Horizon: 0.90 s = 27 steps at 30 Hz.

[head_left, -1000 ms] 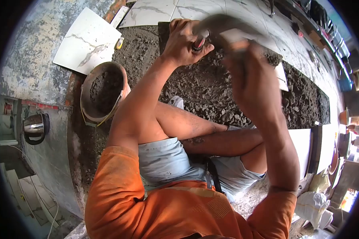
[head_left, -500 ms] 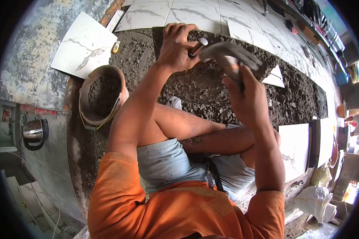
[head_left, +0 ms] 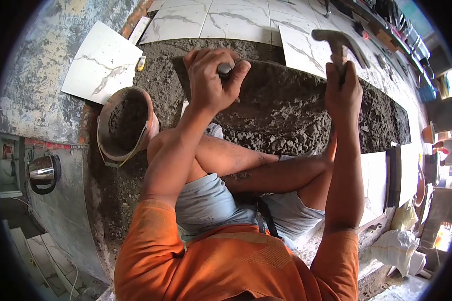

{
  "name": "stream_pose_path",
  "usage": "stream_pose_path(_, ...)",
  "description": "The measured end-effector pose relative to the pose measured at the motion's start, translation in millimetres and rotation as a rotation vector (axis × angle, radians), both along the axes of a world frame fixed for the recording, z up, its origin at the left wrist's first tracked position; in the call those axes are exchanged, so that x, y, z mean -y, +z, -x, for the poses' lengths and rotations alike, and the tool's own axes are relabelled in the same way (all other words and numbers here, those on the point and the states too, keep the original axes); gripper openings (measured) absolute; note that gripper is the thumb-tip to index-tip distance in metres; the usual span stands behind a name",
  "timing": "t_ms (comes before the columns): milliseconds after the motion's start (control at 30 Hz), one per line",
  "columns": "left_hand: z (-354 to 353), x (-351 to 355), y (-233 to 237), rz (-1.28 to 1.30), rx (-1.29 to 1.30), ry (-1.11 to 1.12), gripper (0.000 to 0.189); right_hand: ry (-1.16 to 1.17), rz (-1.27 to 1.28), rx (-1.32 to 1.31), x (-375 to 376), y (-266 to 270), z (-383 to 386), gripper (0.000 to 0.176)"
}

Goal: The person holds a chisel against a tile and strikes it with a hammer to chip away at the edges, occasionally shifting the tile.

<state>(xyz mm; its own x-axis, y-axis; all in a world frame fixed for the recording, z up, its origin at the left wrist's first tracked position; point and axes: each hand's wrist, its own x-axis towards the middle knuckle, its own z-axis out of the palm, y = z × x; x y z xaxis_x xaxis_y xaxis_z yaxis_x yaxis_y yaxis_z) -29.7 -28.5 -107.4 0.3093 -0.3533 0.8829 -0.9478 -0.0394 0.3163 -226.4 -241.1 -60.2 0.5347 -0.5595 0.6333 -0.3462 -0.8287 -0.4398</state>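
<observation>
My left hand [head_left: 212,80] is closed round a chisel [head_left: 224,69], its round metal end showing above the fist. Most of the chisel is hidden by the fingers. Below the fist lies dark, crumbly mortar [head_left: 276,125], with a smoother dark surface behind it that I cannot make out clearly. My right hand [head_left: 344,95] grips a claw hammer [head_left: 340,42] by its handle. The hammer head is raised to the right, well apart from the chisel. Both of my bare legs are folded in front of the mortar.
A mortar-filled bucket [head_left: 152,120] stands left of my knee. A marbled tile [head_left: 98,65] leans near the worn wall, beside a small yellow tool [head_left: 141,63]. Laid tiles [head_left: 236,22] lie ahead, with a loose tile [head_left: 301,50] over them. A kettle [head_left: 42,173] and sacks [head_left: 397,251] are at the sides.
The hammer has swung up and right, away from the chisel. My left hand has shifted slightly left and down, still gripping the chisel, which now points more toward the camera.
</observation>
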Motion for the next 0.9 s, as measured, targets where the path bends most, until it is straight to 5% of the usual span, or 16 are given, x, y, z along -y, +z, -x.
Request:
stream_pose_path(400, 26, 10, 11, 0.463, 0.02, -0.186, 0.043, -0.069, -0.15, -0.045, -36, -1, 16, 0.033)
stream_pose_path(767, 36, 16, -14, 0.245, 0.058, 0.0, 0.036, -0.023, -0.125, -0.101, -36, 4, 22, 0.03)
stream_pose_path(900, 31, 26, -18, 0.248, 0.076, 0.01, 0.037, 0.022, -0.009, -0.089, -64, 43, 34, 0.024)
